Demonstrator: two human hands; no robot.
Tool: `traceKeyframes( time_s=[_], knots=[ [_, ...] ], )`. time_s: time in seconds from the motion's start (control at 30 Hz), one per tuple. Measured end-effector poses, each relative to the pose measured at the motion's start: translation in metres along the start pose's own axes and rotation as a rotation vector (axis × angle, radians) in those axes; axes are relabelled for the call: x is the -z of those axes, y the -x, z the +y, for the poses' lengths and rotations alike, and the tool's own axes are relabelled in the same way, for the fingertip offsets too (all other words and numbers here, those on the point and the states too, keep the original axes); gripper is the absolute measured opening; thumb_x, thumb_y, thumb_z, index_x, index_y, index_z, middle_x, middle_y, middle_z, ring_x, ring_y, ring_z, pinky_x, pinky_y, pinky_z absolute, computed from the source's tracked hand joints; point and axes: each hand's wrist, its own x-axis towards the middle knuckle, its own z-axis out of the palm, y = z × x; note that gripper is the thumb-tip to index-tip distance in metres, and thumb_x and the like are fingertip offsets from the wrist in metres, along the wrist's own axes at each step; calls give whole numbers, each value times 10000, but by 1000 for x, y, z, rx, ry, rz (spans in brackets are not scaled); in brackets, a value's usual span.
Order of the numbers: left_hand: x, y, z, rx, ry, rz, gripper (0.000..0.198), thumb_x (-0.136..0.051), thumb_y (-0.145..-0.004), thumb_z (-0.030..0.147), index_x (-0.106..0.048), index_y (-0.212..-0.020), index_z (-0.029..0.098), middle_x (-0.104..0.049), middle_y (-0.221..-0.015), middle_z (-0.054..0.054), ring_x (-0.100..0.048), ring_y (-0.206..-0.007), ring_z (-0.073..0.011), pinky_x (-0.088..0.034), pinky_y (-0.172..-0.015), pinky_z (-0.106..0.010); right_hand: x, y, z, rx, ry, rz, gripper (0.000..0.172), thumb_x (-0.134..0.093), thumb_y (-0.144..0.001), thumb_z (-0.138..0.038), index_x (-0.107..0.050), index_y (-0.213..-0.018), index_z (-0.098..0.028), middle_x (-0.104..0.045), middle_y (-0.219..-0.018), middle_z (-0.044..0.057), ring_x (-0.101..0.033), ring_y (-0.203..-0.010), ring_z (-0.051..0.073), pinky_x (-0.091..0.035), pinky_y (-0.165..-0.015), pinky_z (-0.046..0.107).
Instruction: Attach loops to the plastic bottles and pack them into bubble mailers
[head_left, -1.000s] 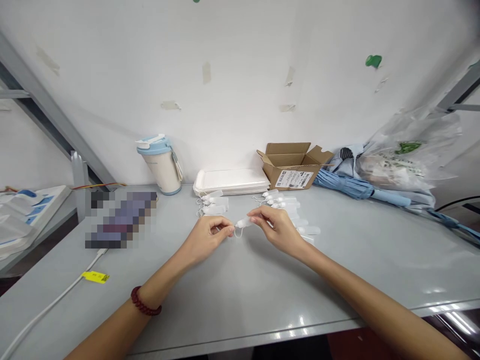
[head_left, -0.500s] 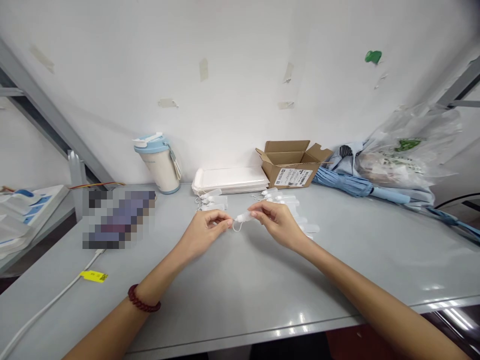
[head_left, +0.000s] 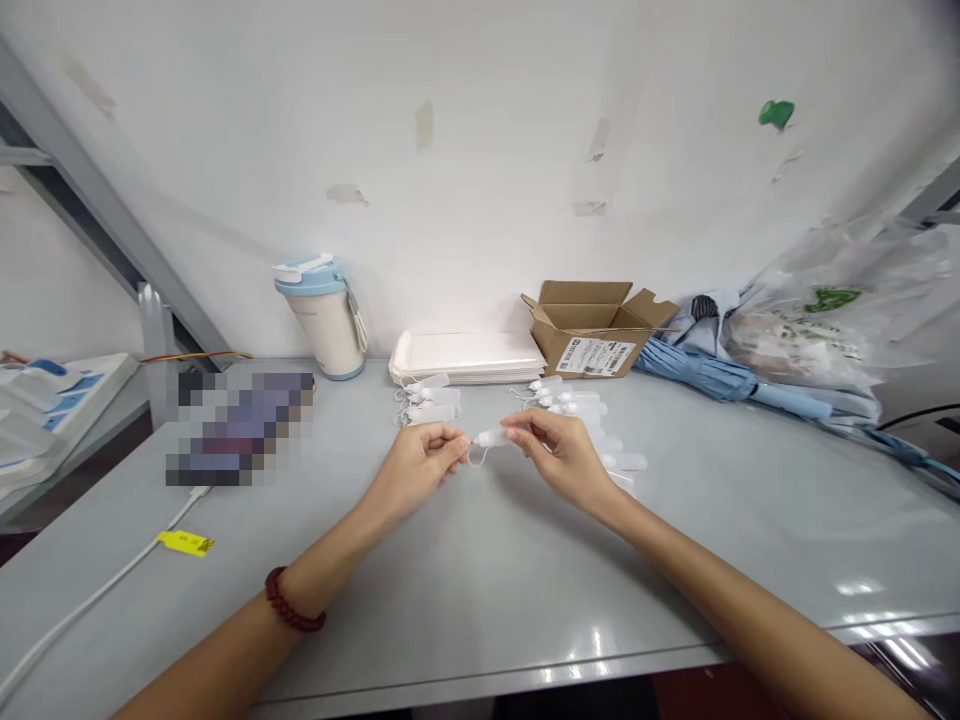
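Note:
A small translucent squeeze bottle [head_left: 491, 437] with a thin looped strap is held between my hands above the table, its nozzle toward the left. My right hand [head_left: 566, 455] pinches the bottle's body between thumb and fingers. At the nozzle end, my left hand [head_left: 424, 465] is closed in a pinch on the tip; the fingers hide most of what is there. Behind my left hand lies a group of similar bottles [head_left: 435, 395] with looped straps. More such bottles [head_left: 570, 398] lie behind and beside my right hand, partly covered by it.
Along the wall stand a cream tumbler [head_left: 322, 325], a stack of white padded envelopes [head_left: 469, 358] and an open cardboard box [head_left: 592, 350]. A folded blue umbrella [head_left: 697, 375] and a plastic bag [head_left: 810, 320] lie right. Left are a blurred-out phone-like object [head_left: 244, 430] and a white cable [head_left: 90, 595].
The view has shifted slightly. Both hands keep their hold on the bottle, which now lies more nearly level; a little more of its nozzle end shows beside my left fingertips.

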Motion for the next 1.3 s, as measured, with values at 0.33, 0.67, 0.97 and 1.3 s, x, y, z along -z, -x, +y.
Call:
traceKeyframes(
  time_s=[0.33,0.67,0.97,1.3],
  knots=[
    [2,2,8,-50,9,-14,279,-532,-788,419,-591,-692,163,-574,-648,-3,-495,-560,-112,-412,-552,-242,5,-3,-9,-123,-126,14,218,-540,-840,-352,-655,-836,-166,-548,-582,-13,-475,-524,105,-352,-484,236],
    [17,-4,8,-111,-46,129,243,-576,-759,391,-583,-675,163,-565,-614,11,-482,-535,-103,-399,-537,-232,16,-9,-1,-41,51,-38,203,-502,-873,-329,-634,-879,-174,-602,-638,0,-550,-588,121,-407,-555,238],
    [54,-31,-17,-135,-119,441,308,-604,-695,442,-650,-775,149,-645,-758,-36,-540,-662,-147,-394,-570,-241,67,-37,62,35,544,115,148,-493,-825,-201,-632,-864,-168,-663,-903,99,-593,-886,234,-441,-789,360],
    [42,-23,-11,-128,-94,429,291,-588,-697,359,-630,-887,141,-642,-748,-40,-577,-690,-162,-417,-574,-247,78,-38,74,-120,518,14,217,-525,-821,-259,-662,-971,-185,-676,-1034,99,-601,-977,244,-466,-774,341]
  ],
)
